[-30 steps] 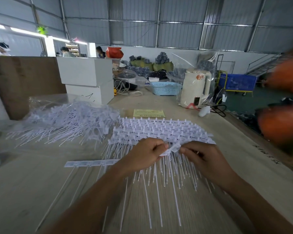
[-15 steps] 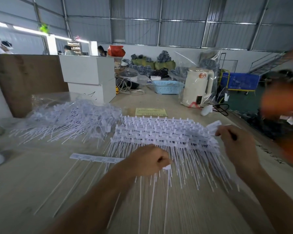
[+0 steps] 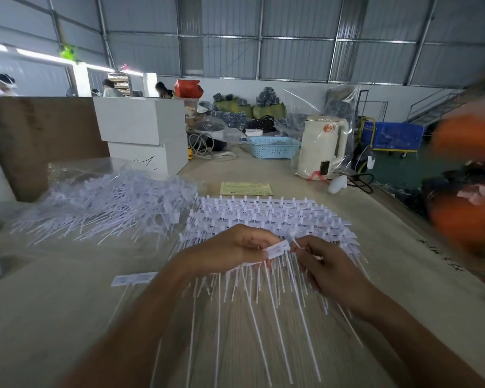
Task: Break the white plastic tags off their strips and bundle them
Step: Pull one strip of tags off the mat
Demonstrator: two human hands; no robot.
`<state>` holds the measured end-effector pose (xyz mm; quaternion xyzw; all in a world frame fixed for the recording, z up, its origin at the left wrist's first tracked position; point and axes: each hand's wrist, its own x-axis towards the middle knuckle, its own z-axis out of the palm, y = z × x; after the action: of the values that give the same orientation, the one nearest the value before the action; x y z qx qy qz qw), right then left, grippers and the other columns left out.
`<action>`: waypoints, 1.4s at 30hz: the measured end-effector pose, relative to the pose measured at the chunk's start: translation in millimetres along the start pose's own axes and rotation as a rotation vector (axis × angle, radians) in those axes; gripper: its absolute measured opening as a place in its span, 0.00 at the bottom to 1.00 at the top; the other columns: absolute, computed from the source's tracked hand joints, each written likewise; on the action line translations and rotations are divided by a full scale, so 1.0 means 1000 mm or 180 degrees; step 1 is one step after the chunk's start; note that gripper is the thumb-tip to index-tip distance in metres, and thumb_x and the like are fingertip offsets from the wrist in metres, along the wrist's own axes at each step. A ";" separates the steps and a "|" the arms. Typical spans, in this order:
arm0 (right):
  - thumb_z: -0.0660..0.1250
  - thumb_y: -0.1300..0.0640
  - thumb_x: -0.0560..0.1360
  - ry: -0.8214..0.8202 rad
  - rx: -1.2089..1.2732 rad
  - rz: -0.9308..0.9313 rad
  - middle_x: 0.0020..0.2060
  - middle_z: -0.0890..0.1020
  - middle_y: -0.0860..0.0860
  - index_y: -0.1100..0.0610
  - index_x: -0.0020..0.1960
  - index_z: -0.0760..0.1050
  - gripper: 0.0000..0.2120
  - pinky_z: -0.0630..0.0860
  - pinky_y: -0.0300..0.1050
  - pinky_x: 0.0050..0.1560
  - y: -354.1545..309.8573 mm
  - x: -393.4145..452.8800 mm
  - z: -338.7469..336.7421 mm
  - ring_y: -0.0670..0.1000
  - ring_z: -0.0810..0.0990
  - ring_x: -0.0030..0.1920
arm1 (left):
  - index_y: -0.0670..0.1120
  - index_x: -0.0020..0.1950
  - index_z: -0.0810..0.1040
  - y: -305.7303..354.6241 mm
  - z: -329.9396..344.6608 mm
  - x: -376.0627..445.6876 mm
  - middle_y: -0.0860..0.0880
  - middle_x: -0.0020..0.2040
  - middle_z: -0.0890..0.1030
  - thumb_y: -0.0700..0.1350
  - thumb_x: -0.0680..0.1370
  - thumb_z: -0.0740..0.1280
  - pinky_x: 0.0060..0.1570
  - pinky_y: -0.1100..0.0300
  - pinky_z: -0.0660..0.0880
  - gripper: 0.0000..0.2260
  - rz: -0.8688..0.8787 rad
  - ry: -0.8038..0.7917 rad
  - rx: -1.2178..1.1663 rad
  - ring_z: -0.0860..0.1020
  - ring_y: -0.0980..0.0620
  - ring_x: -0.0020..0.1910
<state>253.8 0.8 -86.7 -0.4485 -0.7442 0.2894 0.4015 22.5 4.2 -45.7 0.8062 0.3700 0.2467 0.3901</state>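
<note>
A stack of white tag strips [image 3: 266,217] lies in the middle of the table, with the thin tails fanning toward me. My left hand [image 3: 230,247] holds a strip of tags [image 3: 277,249] above the stack, its tails hanging down. My right hand [image 3: 317,261] pinches the strip's right end, fingers curled. A short strip piece [image 3: 133,279] lies flat on the table to the left. A loose heap of separated tags [image 3: 107,203] rests on clear plastic at the left.
White boxes [image 3: 143,135] stand behind the heap, beside a brown board [image 3: 34,141]. A yellow paper slip [image 3: 245,189], blue basket [image 3: 273,147] and bagged white kettle [image 3: 322,147] sit farther back. Blurred orange shapes [image 3: 471,191] fill the right edge. People work far off at the left.
My right hand, which had swung out to the right with a broken-off tag, has come back to the strip held by my left hand. The left hand lifted slightly.
</note>
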 end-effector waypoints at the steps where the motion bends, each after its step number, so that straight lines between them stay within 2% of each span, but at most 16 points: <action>1: 0.60 0.62 0.83 -0.0062 -0.0010 -0.0024 0.27 0.76 0.45 0.55 0.51 0.78 0.09 0.67 0.36 0.26 0.001 -0.001 0.002 0.44 0.68 0.22 | 0.48 0.65 0.79 0.004 -0.005 -0.003 0.47 0.51 0.83 0.37 0.82 0.63 0.53 0.59 0.76 0.14 -0.0041 -0.0010 -0.0070 0.80 0.52 0.49; 3: 0.60 0.62 0.83 -0.0075 -0.0012 -0.0040 0.26 0.76 0.43 0.56 0.51 0.79 0.09 0.66 0.35 0.26 0.001 -0.002 0.002 0.42 0.67 0.22 | 0.51 0.66 0.78 0.011 -0.018 -0.012 0.46 0.50 0.82 0.39 0.83 0.62 0.47 0.61 0.78 0.15 -0.0172 0.0076 -0.0073 0.80 0.50 0.45; 6: 0.61 0.64 0.83 0.0011 -0.0018 -0.0014 0.26 0.76 0.44 0.56 0.49 0.80 0.10 0.66 0.35 0.29 0.000 -0.002 0.002 0.42 0.69 0.23 | 0.50 0.67 0.78 0.021 -0.040 -0.025 0.37 0.49 0.81 0.39 0.82 0.63 0.31 0.60 0.74 0.15 -0.0256 0.0324 0.0055 0.76 0.47 0.36; 8: 0.61 0.64 0.83 -0.0003 -0.0058 0.0048 0.26 0.76 0.44 0.55 0.49 0.80 0.10 0.67 0.38 0.29 -0.001 -0.002 0.002 0.42 0.69 0.23 | 0.48 0.67 0.79 0.028 -0.052 -0.032 0.39 0.48 0.82 0.37 0.81 0.64 0.24 0.61 0.69 0.16 -0.0114 0.0278 -0.0156 0.74 0.50 0.30; 10: 0.60 0.63 0.83 -0.0034 0.0082 0.0121 0.27 0.76 0.47 0.57 0.50 0.79 0.10 0.66 0.39 0.27 -0.004 -0.002 0.003 0.45 0.67 0.22 | 0.48 0.67 0.79 0.038 -0.058 -0.034 0.44 0.47 0.84 0.37 0.80 0.66 0.23 0.63 0.68 0.16 0.0111 0.0070 -0.0218 0.75 0.52 0.29; 14: 0.58 0.60 0.85 0.0151 0.0846 0.0333 0.30 0.73 0.55 0.60 0.51 0.77 0.11 0.60 0.37 0.23 -0.011 -0.003 0.000 0.47 0.64 0.22 | 0.51 0.62 0.80 0.053 -0.044 -0.011 0.49 0.46 0.86 0.40 0.80 0.69 0.25 0.59 0.75 0.12 0.0341 -0.0157 0.0471 0.81 0.52 0.33; 17: 0.57 0.56 0.85 0.0319 0.1184 0.0566 0.25 0.67 0.49 0.59 0.50 0.77 0.13 0.57 0.37 0.25 -0.016 -0.004 -0.003 0.46 0.59 0.23 | 0.45 0.55 0.78 0.044 -0.012 0.008 0.48 0.45 0.86 0.39 0.78 0.71 0.27 0.60 0.76 0.08 0.0200 -0.0089 0.0482 0.83 0.50 0.36; 19: 0.57 0.55 0.85 0.0407 0.1303 0.0704 0.25 0.65 0.48 0.57 0.50 0.78 0.13 0.57 0.37 0.25 -0.018 -0.003 -0.004 0.45 0.58 0.23 | 0.44 0.53 0.79 0.032 0.004 0.015 0.49 0.43 0.86 0.40 0.77 0.73 0.34 0.59 0.80 0.07 0.0330 0.0117 0.0508 0.84 0.52 0.38; 22: 0.58 0.55 0.84 0.0356 0.1474 0.0810 0.27 0.65 0.49 0.54 0.54 0.79 0.11 0.57 0.36 0.25 -0.020 -0.002 -0.004 0.46 0.59 0.24 | 0.45 0.51 0.82 0.019 0.014 0.019 0.51 0.42 0.86 0.40 0.75 0.74 0.48 0.57 0.81 0.06 0.0593 0.0603 0.0547 0.84 0.55 0.40; 26: 0.58 0.60 0.84 0.0133 0.1588 0.0791 0.27 0.65 0.48 0.45 0.61 0.71 0.12 0.58 0.39 0.26 -0.023 -0.004 -0.006 0.48 0.58 0.27 | 0.47 0.49 0.82 0.009 0.015 0.014 0.55 0.41 0.85 0.42 0.76 0.73 0.50 0.59 0.79 0.03 0.0658 0.1028 0.0449 0.83 0.57 0.36; 30: 0.57 0.62 0.84 0.0220 0.1194 0.0497 0.30 0.73 0.51 0.51 0.65 0.65 0.12 0.61 0.39 0.26 -0.021 -0.004 -0.007 0.48 0.62 0.27 | 0.48 0.51 0.83 0.003 0.010 0.008 0.56 0.45 0.85 0.42 0.76 0.73 0.51 0.62 0.78 0.05 0.0665 0.1043 0.0690 0.82 0.62 0.44; 33: 0.56 0.59 0.85 0.0142 0.0860 0.0366 0.36 0.82 0.47 0.58 0.58 0.70 0.06 0.70 0.40 0.29 -0.020 -0.005 -0.011 0.47 0.73 0.29 | 0.49 0.53 0.83 0.001 0.009 0.006 0.56 0.46 0.85 0.42 0.76 0.73 0.50 0.62 0.78 0.06 0.0609 0.1049 0.0787 0.81 0.61 0.45; 35: 0.56 0.55 0.85 0.0101 0.0808 0.0407 0.40 0.84 0.49 0.60 0.52 0.74 0.11 0.71 0.43 0.29 -0.018 -0.006 -0.014 0.50 0.75 0.31 | 0.51 0.52 0.84 -0.001 0.009 0.006 0.56 0.46 0.84 0.43 0.76 0.73 0.49 0.55 0.79 0.06 0.0506 0.1028 0.0840 0.80 0.59 0.45; 38: 0.57 0.49 0.84 0.0160 0.0637 0.0254 0.33 0.78 0.55 0.55 0.44 0.73 0.15 0.66 0.41 0.27 -0.017 -0.006 -0.015 0.49 0.68 0.27 | 0.52 0.53 0.84 -0.005 0.010 0.005 0.55 0.46 0.84 0.43 0.76 0.73 0.49 0.51 0.79 0.07 0.0396 0.1009 0.0801 0.80 0.59 0.46; 40: 0.60 0.47 0.82 0.0285 0.0643 0.0195 0.28 0.68 0.53 0.52 0.42 0.76 0.14 0.64 0.35 0.27 -0.017 -0.005 -0.014 0.45 0.63 0.26 | 0.52 0.54 0.84 -0.006 0.011 0.005 0.56 0.47 0.84 0.41 0.76 0.73 0.51 0.53 0.79 0.08 0.0373 0.1021 0.0807 0.79 0.60 0.47; 42: 0.64 0.44 0.79 0.0366 0.0754 0.0303 0.27 0.67 0.50 0.52 0.41 0.81 0.15 0.64 0.31 0.27 -0.019 -0.005 -0.012 0.43 0.64 0.25 | 0.52 0.54 0.84 -0.005 0.011 0.004 0.56 0.47 0.84 0.40 0.76 0.72 0.51 0.57 0.78 0.09 0.0422 0.1086 0.0763 0.80 0.60 0.47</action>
<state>256.9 -10.7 -67.6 -0.4486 -0.6586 0.3677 0.4794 30.4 4.7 -55.7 0.8160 0.4036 0.3589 0.2061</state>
